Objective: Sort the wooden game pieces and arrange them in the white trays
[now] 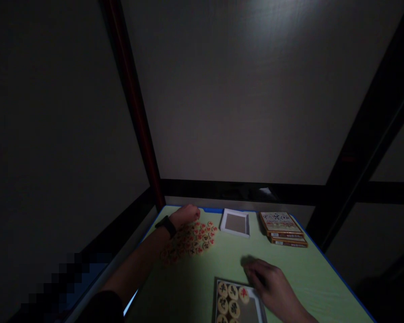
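Presently, through the head camera, I record two bare hands set well apart over a pale green tabletop with a blue edge (318, 273). My left hand (186, 214), with a black-banded watch (169, 225) at the wrist, is at the far side of a loose pile of round, pale wooden-looking discs marked in red and black characters (199, 237). Its fingers are curled in; whether they grip a disc I cannot tell.

My right hand (272, 282) is at the upper right corner of a shallow grey tray with a pale inner rim (249, 312), near the bottom of the view. Its fingers are bent; I cannot determine whether anything is held. Discs lie in rows inside that tray: two black-marked and one red-marked disc (244, 294) across the top, two black-marked below, and others cut off by the view's lower edge.

Beyond, I note a shallow white box with a grey floor (234, 223) and, to its right, two stacked flat boxes with orange-brown sides (281, 224).
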Demonstrator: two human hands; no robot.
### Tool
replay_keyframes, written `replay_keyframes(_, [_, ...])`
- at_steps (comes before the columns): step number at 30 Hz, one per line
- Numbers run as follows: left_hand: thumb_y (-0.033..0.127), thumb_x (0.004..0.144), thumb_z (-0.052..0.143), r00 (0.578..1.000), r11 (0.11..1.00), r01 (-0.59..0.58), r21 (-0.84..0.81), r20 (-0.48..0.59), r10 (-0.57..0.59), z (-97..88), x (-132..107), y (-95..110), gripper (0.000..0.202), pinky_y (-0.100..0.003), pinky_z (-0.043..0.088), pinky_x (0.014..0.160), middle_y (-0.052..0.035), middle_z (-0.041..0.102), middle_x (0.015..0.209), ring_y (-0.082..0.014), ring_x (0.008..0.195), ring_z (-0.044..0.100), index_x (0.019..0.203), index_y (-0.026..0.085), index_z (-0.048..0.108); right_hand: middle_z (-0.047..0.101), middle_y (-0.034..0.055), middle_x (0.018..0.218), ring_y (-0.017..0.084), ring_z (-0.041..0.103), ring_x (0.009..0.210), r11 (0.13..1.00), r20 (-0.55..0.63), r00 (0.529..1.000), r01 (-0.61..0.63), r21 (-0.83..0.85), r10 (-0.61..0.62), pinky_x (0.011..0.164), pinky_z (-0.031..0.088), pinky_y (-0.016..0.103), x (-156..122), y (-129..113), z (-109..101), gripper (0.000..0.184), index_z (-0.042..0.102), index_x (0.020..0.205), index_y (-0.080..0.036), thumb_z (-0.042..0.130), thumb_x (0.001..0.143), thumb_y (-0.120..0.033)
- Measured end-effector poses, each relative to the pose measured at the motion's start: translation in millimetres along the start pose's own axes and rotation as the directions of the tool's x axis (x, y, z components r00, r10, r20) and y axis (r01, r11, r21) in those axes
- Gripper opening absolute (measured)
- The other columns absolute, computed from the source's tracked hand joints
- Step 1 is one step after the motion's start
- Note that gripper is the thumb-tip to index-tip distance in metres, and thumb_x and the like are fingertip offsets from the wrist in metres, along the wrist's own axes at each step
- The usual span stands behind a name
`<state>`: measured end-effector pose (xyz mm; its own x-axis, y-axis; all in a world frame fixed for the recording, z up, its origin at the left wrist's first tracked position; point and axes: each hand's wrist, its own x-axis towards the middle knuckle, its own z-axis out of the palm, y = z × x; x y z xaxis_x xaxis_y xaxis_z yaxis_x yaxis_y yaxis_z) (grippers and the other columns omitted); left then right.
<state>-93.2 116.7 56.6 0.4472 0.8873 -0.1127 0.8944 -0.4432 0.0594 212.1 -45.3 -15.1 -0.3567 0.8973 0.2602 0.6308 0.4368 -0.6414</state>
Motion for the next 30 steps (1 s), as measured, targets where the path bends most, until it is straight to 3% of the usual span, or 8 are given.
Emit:
replay_keyframes(9, [0.015,0.087,0.045,0.999,0.999,-0.032,0.030,-0.042,0.033,5.6,3.6,3.4,0.027,-0.027,0.049,0.078,-0.0095,0.074,0.088,-0.0192,0.083,0.067,0.084,0.016,0.072,0.074,0.0097,0.092,0.022,0.069,0.085,1.000,0.015,1.000,-0.008,-0.020,0.008,0.077,0.052,0.033,0.6,2.6,2.1,0.033,0.073,0.091,-0.018,0.043,0.094,-0.031])
replay_keyframes(14, [0.022,0.091,0.047,0.977,0.982,-0.189,-0.021,-0.103,0.186,12.9,13.8,23.2,0.025,-0.024,0.046,0.086,-0.0055,0.073,0.102,-0.0178,0.095,0.065,0.098,0.020,0.071,0.074,0.0095,0.092,0.022,0.069,0.084,1.000,0.015,1.000,-0.012,-0.011,0.012,0.077,0.051,0.032,0.2,2.0,1.8,0.034,0.073,0.090,-0.019,0.042,0.095,-0.032])
replay_keyframes(17, [0.019,0.087,0.051,0.955,0.958,-0.280,-0.059,-0.113,0.273,17.4,19.4,31.5,0.023,-0.023,0.046,0.083,-0.0046,0.073,0.101,-0.0172,0.094,0.065,0.098,0.021,0.072,0.073,0.0095,0.091,0.022,0.069,0.083,1.000,0.017,1.000,-0.016,-0.019,0.016,0.076,0.051,0.033,0.1,2.6,1.9,0.034,0.073,0.090,-0.019,0.042,0.094,-0.031])
replay_keyframes(22, [0.013,0.083,0.052,0.978,0.979,-0.203,-0.026,-0.061,0.201,18.0,24.3,26.2,0.023,-0.023,0.047,0.080,-0.0048,0.074,0.095,-0.0172,0.089,0.065,0.089,0.019,0.073,0.073,0.0092,0.091,0.022,0.068,0.084,0.999,0.015,1.000,-0.017,-0.028,0.018,0.077,0.051,0.032,0.1,3.5,2.4,0.032,0.073,0.089,-0.019,0.043,0.093,-0.030])
replay_keyframes(30, [0.014,0.084,0.053,0.997,0.998,-0.064,0.028,-0.051,0.065,11.8,12.4,5.6,0.022,-0.027,0.049,0.083,-0.0080,0.073,0.098,-0.0204,0.093,0.066,0.090,0.018,0.073,0.074,0.0081,0.093,0.021,0.069,0.085,1.000,0.002,1.000,0.000,-0.006,0.000,0.077,0.051,0.031,0.6,1.4,1.3,0.029,0.072,0.090,-0.020,0.044,0.093,-0.029])
